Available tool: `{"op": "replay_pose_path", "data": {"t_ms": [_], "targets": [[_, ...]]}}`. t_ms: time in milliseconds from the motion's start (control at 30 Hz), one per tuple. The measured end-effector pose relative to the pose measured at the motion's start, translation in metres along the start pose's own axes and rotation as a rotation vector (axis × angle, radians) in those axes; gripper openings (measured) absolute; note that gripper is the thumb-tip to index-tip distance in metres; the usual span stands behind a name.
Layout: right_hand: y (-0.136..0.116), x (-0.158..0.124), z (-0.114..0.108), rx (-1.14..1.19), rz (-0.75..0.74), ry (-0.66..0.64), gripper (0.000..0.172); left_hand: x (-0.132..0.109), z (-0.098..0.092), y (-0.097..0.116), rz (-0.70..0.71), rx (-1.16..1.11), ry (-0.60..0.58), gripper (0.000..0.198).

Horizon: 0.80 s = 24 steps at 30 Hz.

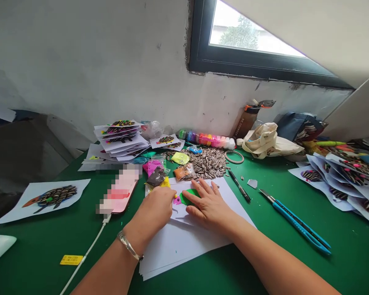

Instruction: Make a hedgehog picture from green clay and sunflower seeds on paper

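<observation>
My right hand (206,205) lies flat with fingers spread on a sheet of white paper (184,219), partly over a flat green clay shape (189,196). A pink clay piece (178,199) with a dark dot joins the green on its left. My left hand (160,205) is closed at the left edge of that sheet, its curled fingertips by a small yellow clay bit (175,196). Whatever the left fingers pinch is hidden. A bracelet (129,246) circles the left wrist. More white sheets (184,258) lie beneath.
Striped sunflower seeds (207,163) are heaped behind the paper, beside clay packets (156,175). A pen (239,186) and blue utility knife (298,223) lie right. Left are a phone (119,190) on a cable and stacked seed pictures (123,141); a bottle (246,121) stands behind.
</observation>
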State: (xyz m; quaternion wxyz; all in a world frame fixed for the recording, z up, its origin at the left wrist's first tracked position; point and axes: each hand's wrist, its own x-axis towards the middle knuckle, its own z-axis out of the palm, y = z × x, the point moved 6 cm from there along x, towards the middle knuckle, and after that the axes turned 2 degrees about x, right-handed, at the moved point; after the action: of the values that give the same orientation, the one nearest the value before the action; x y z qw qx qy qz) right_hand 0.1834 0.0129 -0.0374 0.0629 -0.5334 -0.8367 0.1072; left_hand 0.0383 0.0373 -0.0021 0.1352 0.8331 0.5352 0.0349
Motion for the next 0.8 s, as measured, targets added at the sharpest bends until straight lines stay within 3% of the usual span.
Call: {"op": "replay_pose_path", "data": {"t_ms": [200, 400, 567, 800], "targets": [[0.018, -0.002, -0.008, 0.003, 0.083, 0.084, 0.054, 0.002, 0.002, -0.001, 0.023, 0.022, -0.008, 0.031], [0.024, -0.004, -0.003, 0.058, 0.096, -0.035, 0.052, 0.001, 0.003, 0.0, 0.03, 0.037, -0.018, 0.032], [0.037, -0.012, -0.005, 0.136, 0.127, -0.073, 0.063, 0.002, 0.003, 0.001, 0.035, 0.052, -0.025, 0.032], [0.05, -0.03, 0.004, -0.014, 0.093, -0.065, 0.067, 0.001, 0.003, 0.004, 0.037, 0.041, -0.035, 0.029]]}}
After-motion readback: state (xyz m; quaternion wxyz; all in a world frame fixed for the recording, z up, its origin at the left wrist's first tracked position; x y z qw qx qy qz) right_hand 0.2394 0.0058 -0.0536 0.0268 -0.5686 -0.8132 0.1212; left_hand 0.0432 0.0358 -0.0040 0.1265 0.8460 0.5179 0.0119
